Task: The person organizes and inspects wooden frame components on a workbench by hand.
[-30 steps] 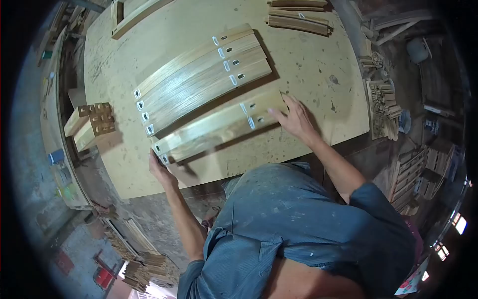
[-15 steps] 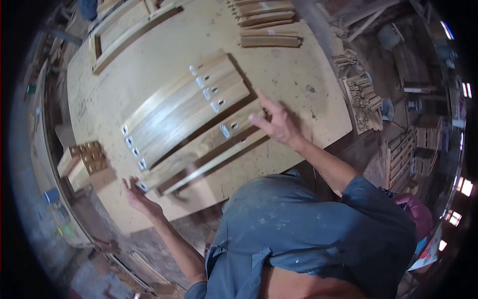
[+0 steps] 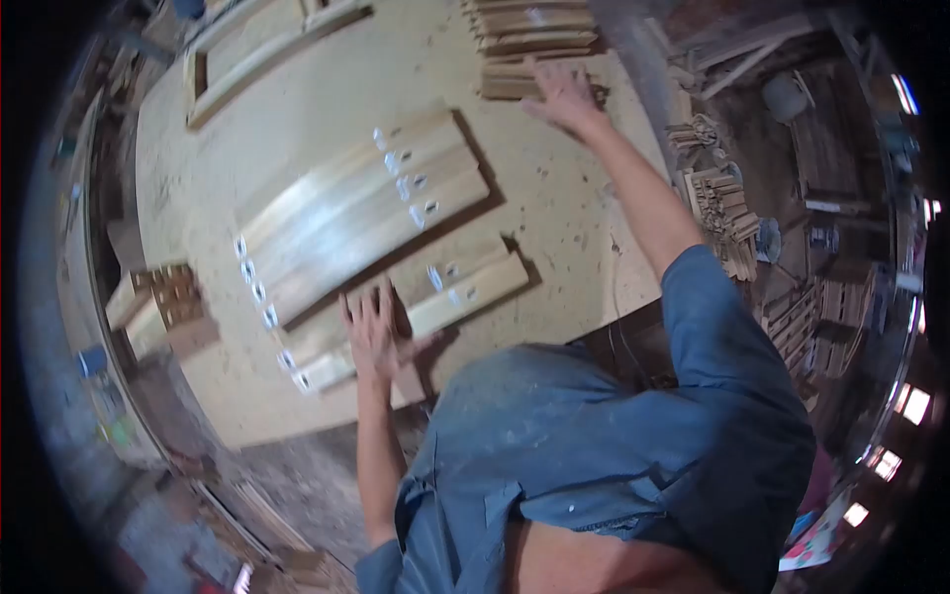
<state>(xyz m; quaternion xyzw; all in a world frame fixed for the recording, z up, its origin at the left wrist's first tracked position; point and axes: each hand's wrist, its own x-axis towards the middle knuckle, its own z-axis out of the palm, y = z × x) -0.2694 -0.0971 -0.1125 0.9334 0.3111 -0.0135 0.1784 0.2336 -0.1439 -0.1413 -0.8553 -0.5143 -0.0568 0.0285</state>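
Through the head camera I look down on a pale plywood counter (image 3: 297,109) scattered with wooden parts. My left hand (image 3: 374,332) lies flat on the near pair of curved slats (image 3: 411,302), fingers (image 3: 361,307) spread and pressing down around the middle of the pair; nothing is pinched between them. These two slats lie side by side close to the near edge of the counter, each with small dark slots ringed in white near its ends.

My right hand (image 3: 562,97) is stretched far out to the upper right, palm down with fingers loosely spread, resting on a stack of short wooden pieces (image 3: 534,45) at the far edge of the counter. I cannot tell whether it grips a piece or only touches the top one.

Between the two hands lies a larger group of curved slats (image 3: 361,213), laid tight against one another, just beyond the near pair and apart from it by a narrow shadowed gap. To the left, a block of notched wooden pieces (image 3: 163,302) sits at the counter's edge. At top left lies a wooden frame (image 3: 262,49). Off the counter to the right, bundles of small turned parts (image 3: 722,213) lie lower down.
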